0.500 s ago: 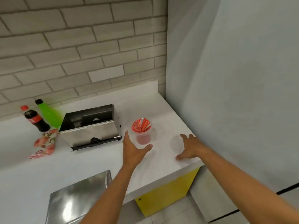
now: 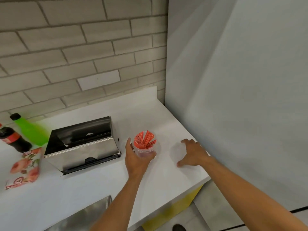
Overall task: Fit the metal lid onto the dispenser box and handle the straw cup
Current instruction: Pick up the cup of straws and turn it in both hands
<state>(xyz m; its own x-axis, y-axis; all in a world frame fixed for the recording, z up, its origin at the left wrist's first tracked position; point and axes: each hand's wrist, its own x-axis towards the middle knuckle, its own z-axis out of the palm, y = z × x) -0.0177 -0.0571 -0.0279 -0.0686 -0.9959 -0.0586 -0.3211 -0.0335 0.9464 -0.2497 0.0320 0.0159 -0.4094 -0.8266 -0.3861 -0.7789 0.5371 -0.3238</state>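
Observation:
A clear plastic straw cup [image 2: 144, 145] full of red straws stands on the white counter [image 2: 166, 174], right of the steel dispenser box [image 2: 83, 147]. My left hand [image 2: 135, 160] wraps around the cup from the near side, thumb on its right and fingers on its left. My right hand [image 2: 191, 153] hovers with spread fingers over the counter near the right edge, holding nothing. The dispenser box lies with its dark open top facing up and back. A flat metal lid [image 2: 80, 215] lies at the counter's front edge, partly behind my left forearm.
A green bottle [image 2: 30, 130] and a cola bottle [image 2: 13, 139] stand left of the box, with a floral packet [image 2: 25, 167] in front of them. A grey wall panel [image 2: 233, 97] rises just right of the counter. A brick wall runs behind.
My left hand has moved forward and closed around the straw cup. My right hand has stayed about where it was, fingers spread.

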